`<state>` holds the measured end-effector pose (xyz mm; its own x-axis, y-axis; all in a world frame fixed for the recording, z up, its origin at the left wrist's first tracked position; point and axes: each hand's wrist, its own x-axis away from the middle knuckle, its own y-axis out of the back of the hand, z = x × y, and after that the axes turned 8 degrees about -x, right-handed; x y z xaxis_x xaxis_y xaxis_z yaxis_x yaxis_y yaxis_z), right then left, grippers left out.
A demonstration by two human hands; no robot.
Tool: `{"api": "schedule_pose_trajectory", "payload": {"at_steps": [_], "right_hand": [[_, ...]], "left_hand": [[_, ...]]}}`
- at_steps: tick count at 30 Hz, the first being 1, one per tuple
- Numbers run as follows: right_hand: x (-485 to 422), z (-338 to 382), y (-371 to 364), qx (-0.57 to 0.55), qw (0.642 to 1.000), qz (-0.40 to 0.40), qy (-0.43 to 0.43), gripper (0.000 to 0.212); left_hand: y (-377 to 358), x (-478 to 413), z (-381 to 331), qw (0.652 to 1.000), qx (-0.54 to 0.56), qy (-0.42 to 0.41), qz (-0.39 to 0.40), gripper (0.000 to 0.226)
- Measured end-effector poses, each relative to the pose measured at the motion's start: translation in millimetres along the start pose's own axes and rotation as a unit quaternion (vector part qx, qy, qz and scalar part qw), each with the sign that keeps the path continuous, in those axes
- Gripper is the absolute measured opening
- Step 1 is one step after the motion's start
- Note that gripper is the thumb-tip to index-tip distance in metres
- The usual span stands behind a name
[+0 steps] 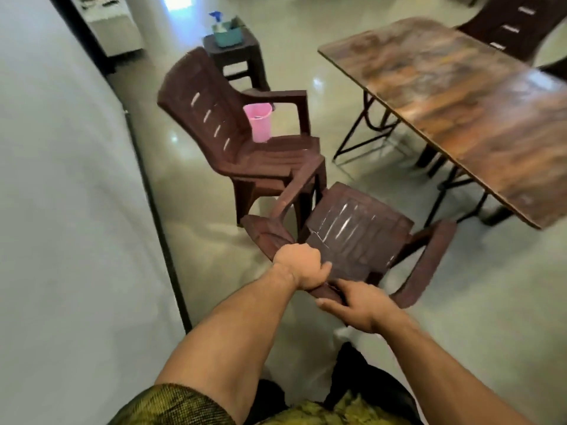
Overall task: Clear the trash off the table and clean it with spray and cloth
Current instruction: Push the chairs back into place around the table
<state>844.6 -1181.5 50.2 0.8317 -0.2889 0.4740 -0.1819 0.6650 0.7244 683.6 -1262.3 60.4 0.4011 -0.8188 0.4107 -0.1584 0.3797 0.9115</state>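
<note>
Your left hand (302, 266) is curled tight over the top rail of the near brown chair (352, 234), and your right hand (357, 305) pinches that same rail just beside it. The table (460, 96) is off to your right. The spray bottle (218, 23) is way back in a teal caddy (230, 38) on a stool (236, 56).

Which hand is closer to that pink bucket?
Left. The left hand grips the near chair back on the side toward the pink bucket; the right hand holds it farther away.
</note>
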Motion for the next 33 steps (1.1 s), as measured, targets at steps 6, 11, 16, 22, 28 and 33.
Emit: {"api": "schedule_pose_trajectory", "payload": {"at_steps": [6, 11, 16, 22, 28, 33], "right_hand": [[40, 41, -52, 0.12, 0.973, -0.167, -0.103, 0.065], [43, 50, -61, 0.122, 0.956, -0.22, -0.154, 0.072], [17, 45, -38, 0.121, 0.942, -0.26, -0.172, 0.071], [-24, 31, -10, 0.118, 0.934, -0.281, -0.186, 0.074], [-59, 8, 26, 0.101, 0.922, -0.317, -0.2, 0.077], [-70, -13, 49, 0.094, 0.918, -0.31, -0.23, 0.081]], "left_hand": [[-16, 20, 4, 0.996, -0.039, -0.061, -0.053, 0.068], [-18, 24, 11, 0.985, -0.045, -0.09, -0.143, 0.064], [-12, -10, 21, 0.977, -0.105, -0.125, -0.138, 0.065], [13, -66, 32, 0.973, -0.128, -0.156, -0.115, 0.064], [48, -122, 31, 0.968, -0.133, -0.185, -0.103, 0.062], [61, -155, 19, 0.959, -0.131, -0.233, -0.095, 0.063]]}}
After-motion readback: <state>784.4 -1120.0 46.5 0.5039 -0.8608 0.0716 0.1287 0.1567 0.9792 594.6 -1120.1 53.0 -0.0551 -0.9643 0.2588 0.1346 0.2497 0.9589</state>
